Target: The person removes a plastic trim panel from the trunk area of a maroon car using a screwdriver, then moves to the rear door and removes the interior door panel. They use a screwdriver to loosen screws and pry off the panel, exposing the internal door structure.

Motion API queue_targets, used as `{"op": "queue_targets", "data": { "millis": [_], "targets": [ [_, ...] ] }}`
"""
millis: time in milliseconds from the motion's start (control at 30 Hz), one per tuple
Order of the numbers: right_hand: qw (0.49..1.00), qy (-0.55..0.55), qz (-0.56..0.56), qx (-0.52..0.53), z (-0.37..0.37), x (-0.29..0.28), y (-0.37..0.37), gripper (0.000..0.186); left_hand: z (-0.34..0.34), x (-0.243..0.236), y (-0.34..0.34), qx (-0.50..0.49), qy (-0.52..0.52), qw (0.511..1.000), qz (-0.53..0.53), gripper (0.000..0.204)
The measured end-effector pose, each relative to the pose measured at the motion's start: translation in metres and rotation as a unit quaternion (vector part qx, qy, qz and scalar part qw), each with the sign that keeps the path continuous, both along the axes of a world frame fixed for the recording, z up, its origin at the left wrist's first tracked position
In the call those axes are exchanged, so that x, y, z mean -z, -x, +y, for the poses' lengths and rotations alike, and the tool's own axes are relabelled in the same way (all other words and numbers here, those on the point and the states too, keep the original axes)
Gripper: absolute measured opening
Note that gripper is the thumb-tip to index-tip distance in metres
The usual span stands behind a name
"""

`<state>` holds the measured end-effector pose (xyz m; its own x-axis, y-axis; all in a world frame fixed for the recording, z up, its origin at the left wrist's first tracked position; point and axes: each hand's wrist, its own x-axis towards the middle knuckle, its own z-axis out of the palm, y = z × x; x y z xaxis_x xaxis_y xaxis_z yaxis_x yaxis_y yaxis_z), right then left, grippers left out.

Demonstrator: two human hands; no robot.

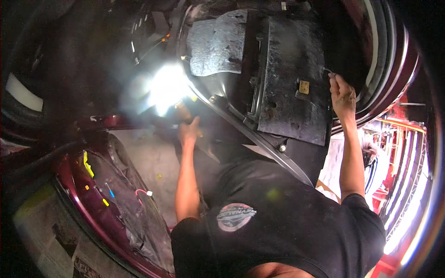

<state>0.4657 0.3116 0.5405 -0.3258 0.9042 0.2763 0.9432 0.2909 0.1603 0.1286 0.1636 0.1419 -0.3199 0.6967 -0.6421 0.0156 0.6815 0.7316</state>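
Note:
A glaring work light (169,90) is in my left hand (188,132), whose fingers are wrapped round its yellowish handle (183,112). The glare hides most of the lamp's shape. Farther right, my right hand (343,98) is closed beside the right edge of a large dark grey pad (293,60). A small thin, shiny piece shows at its fingertips, too small to name. On that pad sits a small yellowish square patch (304,87). A lighter silvery pad (217,44) lies to the left of it, beyond a dark metal strip.
An open maroon car door (76,197) stands at lower left, with coloured clips and a white connector (149,193) on its inner side. A curved door-frame edge (241,134) runs past my body. Bright lamps and red framework (394,153) show outside at right.

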Motion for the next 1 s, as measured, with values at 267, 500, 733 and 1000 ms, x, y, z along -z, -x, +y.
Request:
{"op": "queue_targets", "data": {
  "millis": [267,500,733,1000],
  "targets": [
    [0.975,0.183,0.123,0.006,-0.002,0.018,0.066,0.027,0.039,0.022,0.036,-0.088,-0.115,0.981,-0.132,0.045],
    [0.887,0.442,0.13,-0.037,-0.017,0.103,0.178,0.025,0.058,0.03,0.036,-0.145,-0.096,0.98,-0.095,0.039],
    [0.869,0.453,0.107,-0.167,0.006,0.155,0.235,0.022,0.083,0.162,0.062,-0.191,-0.143,0.971,-0.002,0.051],
    [0.867,0.465,0.114,-0.138,0.06,0.21,0.255,0.027,0.098,0.066,0.043,-0.162,0.005,0.981,-0.109,0.058]
  ]
}}
